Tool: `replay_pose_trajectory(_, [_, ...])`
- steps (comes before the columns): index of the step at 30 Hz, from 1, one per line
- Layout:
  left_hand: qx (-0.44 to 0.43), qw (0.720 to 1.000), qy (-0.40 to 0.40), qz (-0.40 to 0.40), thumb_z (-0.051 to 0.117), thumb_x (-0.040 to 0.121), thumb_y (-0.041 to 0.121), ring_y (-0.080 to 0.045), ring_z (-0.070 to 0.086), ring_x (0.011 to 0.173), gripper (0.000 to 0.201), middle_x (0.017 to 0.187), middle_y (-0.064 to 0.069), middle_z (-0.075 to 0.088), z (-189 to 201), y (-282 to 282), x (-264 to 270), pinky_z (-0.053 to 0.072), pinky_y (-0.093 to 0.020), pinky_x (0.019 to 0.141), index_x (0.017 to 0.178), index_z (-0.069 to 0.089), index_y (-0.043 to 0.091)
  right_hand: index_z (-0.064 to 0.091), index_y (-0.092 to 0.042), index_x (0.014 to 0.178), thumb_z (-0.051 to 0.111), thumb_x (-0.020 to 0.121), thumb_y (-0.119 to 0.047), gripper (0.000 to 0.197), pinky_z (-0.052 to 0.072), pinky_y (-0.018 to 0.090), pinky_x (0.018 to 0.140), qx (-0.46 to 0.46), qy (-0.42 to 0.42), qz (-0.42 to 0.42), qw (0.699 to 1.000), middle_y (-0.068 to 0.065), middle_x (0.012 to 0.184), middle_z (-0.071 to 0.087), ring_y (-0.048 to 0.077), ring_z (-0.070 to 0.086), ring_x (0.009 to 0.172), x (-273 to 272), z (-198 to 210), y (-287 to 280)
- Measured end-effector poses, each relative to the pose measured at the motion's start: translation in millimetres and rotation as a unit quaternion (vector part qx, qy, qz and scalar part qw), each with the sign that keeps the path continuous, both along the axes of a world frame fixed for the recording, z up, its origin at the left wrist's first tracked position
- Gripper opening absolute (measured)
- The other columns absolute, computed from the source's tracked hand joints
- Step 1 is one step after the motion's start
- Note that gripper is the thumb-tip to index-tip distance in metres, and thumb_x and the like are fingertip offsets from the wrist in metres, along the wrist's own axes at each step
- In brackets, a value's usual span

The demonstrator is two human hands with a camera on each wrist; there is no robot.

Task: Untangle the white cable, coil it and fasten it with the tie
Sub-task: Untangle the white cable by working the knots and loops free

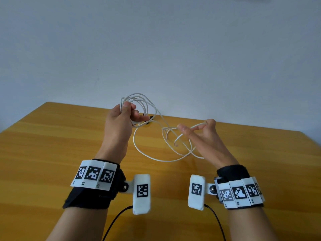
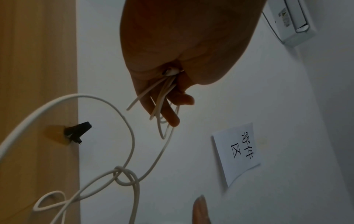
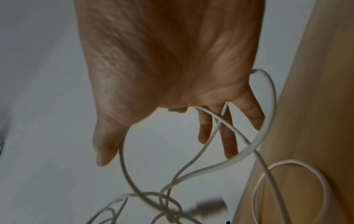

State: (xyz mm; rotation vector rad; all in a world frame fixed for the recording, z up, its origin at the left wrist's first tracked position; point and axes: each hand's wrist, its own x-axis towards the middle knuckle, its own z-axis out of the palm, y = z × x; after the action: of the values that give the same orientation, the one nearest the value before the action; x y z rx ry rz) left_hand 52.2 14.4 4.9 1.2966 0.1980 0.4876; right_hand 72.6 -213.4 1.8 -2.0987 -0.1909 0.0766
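Observation:
My left hand (image 1: 126, 108) is raised above the wooden table (image 1: 52, 145) and grips several coiled loops of the white cable (image 1: 139, 101). In the left wrist view the loops (image 2: 162, 97) run out between its curled fingers. From there the cable hangs down to a loose knot (image 1: 166, 128) (image 2: 122, 174) and wide slack loops (image 1: 156, 153). My right hand (image 1: 196, 125) is spread with fairly straight fingers. One strand (image 3: 191, 166) is hooked by the thumb and threaded between the fingers (image 3: 228, 136). A black tie (image 1: 147, 118) (image 2: 76, 131) lies at the table's far edge.
A pale wall (image 1: 156, 49) stands directly behind the table. A paper sign (image 2: 237, 151) and a white box (image 2: 293, 19) are fixed to it. A blurred cable plug (image 3: 208, 207) hangs near the knot. Black wrist-camera leads (image 1: 111, 223) trail toward me.

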Motion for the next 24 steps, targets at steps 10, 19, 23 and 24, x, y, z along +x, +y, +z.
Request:
replay_pose_trajectory(10, [-0.003, 1.0, 0.001, 0.002, 0.035, 0.113, 0.023, -0.019, 0.076, 0.069, 0.035, 0.057, 0.009, 0.057, 0.7, -0.7, -0.9, 0.041, -0.056, 0.114, 0.086, 0.056, 0.016, 0.04, -0.007, 0.148, 0.037, 0.1, -0.064, 0.074, 0.032, 0.014, 0.068, 0.04, 0.013, -0.035, 0.998, -0.02, 0.095, 0.065, -0.036, 0.051, 0.068, 7.9, 0.7, 1.7])
replay_pose_trajectory(19, [-0.012, 1.0, 0.005, -0.007, 0.035, 0.113, 0.023, -0.018, 0.075, 0.067, 0.035, 0.056, 0.008, 0.057, 1.3, -3.0, -1.3, 0.043, -0.055, 0.113, 0.086, 0.056, 0.014, 0.067, -0.017, 0.125, 0.034, 0.1, -0.069, 0.066, 0.031, 0.017, 0.074, 0.083, 0.011, -0.045, 0.995, -0.024, 0.103, 0.066, 0.005, 0.063, 0.114, 12.5, -3.3, 4.5])
replay_pose_trajectory(23, [-0.002, 1.0, 0.012, -0.004, 0.035, 0.112, 0.024, -0.019, 0.076, 0.07, 0.034, 0.057, 0.008, 0.057, 0.5, -2.8, -0.5, 0.04, -0.056, 0.115, 0.086, 0.056, 0.015, 0.07, -0.041, 0.085, 0.036, 0.093, -0.072, 0.046, 0.031, 0.019, 0.076, 0.094, 0.022, -0.023, 0.995, -0.016, 0.114, 0.067, 0.007, 0.059, 0.116, 9.7, -1.7, 6.6])
replay_pose_trajectory(24, [0.0, 1.0, 0.016, -0.004, 0.036, 0.112, 0.024, -0.02, 0.076, 0.071, 0.034, 0.057, 0.009, 0.058, 0.4, -3.1, -0.4, 0.039, -0.056, 0.115, 0.086, 0.056, 0.016, 0.067, -0.046, 0.07, 0.038, 0.083, -0.077, 0.045, 0.032, 0.021, 0.078, 0.098, 0.021, -0.02, 0.995, -0.005, 0.121, 0.069, 0.012, 0.059, 0.121, 8.9, -1.8, 7.3])
